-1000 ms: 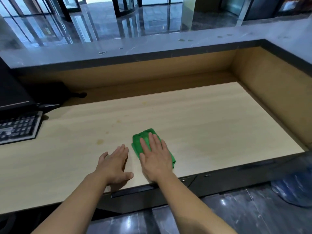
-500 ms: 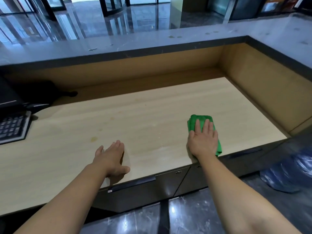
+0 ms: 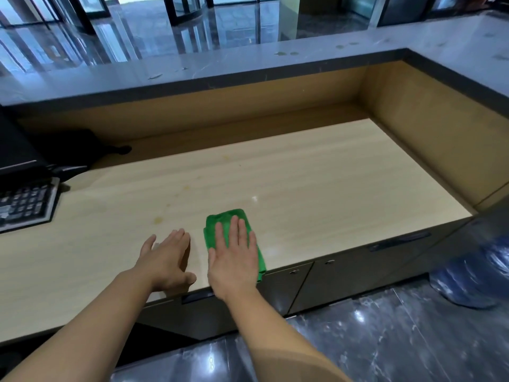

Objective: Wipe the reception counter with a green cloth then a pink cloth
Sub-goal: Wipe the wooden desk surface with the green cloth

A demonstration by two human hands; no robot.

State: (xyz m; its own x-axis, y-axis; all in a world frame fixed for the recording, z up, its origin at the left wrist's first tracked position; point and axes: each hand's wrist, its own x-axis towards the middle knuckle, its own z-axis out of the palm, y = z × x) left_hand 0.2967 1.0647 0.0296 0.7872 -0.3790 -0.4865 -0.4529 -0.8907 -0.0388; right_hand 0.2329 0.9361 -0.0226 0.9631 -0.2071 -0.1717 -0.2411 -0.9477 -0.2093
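A folded green cloth (image 3: 217, 224) lies on the light wooden counter (image 3: 316, 188) near its front edge. My right hand (image 3: 234, 255) lies flat on top of the cloth, fingers together, pressing it down. My left hand (image 3: 166, 256) rests palm down on the bare wood just left of the cloth, holding nothing. A yellowish stain (image 3: 158, 219) marks the wood above my left hand, with fainter ones further back. No pink cloth is in view.
A black keyboard (image 3: 23, 208) sits at the left edge, with dark equipment (image 3: 63, 150) behind it. A raised grey stone ledge (image 3: 248, 67) and brown panels wall the counter at the back and right. A blue water bottle (image 3: 468, 277) lies on the floor at right.
My right hand slid the green cloth out to the right along the front edge, then back left beside my left hand. The left hand stayed in place.
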